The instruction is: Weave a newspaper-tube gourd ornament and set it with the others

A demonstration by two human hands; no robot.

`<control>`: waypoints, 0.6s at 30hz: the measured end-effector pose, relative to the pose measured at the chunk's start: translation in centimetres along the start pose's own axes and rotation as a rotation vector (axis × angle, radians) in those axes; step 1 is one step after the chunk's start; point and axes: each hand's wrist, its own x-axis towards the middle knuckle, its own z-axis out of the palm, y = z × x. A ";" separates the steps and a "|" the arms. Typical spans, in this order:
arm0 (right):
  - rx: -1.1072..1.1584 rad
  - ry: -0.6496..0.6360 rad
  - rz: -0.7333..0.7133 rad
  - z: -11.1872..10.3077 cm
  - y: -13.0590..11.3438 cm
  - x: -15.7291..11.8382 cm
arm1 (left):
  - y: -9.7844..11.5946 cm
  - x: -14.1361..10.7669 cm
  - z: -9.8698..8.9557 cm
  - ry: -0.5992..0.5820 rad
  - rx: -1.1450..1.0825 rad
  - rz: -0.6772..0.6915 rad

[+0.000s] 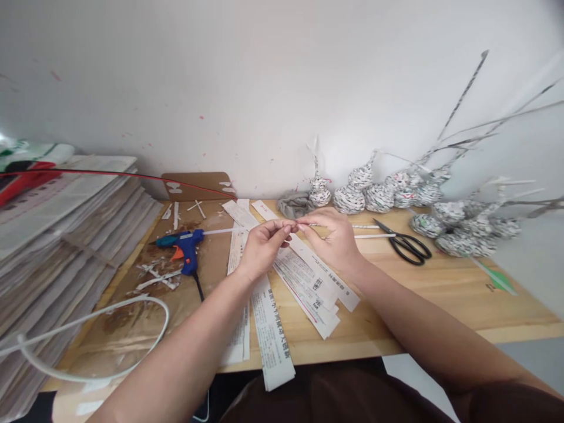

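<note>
Above the table's middle, my left hand (267, 242) and my right hand (331, 236) meet fingertip to fingertip, both pinched. Between them is a thin rolled paper stick (365, 227), which runs out to the right past my right hand. The exact tip in the left fingers is hidden. Beneath my hands, printed newspaper strips (304, 276) lie fanned out. A plain white stick (374, 236) lies just to the right, its end near the black scissors (405, 244).
A blue glue gun (187, 247) lies on stained brown paper at left, among white scraps (158, 277). Stacked newspapers (66, 252) and a looped white cable (163, 335) are further left. Several woven paper gourds (379, 197) line the wall, long stems sticking up at right.
</note>
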 end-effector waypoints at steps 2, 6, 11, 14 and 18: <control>-0.053 0.034 -0.049 0.0 0.0 -0.1 | 0.0 0.0 -0.1 -0.003 0.018 0.003; -0.211 0.078 -0.142 -0.2 0.2 -0.3 | -0.1 -0.1 0.0 -0.033 0.004 -0.006; -0.293 0.055 -0.152 -0.5 0.3 -0.3 | 0.0 -0.5 0.3 -0.062 0.004 -0.032; -0.300 -0.004 -0.120 -0.6 0.2 -0.4 | 0.1 -0.7 0.4 -0.066 -0.002 -0.046; -0.312 -0.033 -0.092 -0.6 -0.1 -0.4 | 0.2 -0.8 0.5 -0.058 -0.047 -0.078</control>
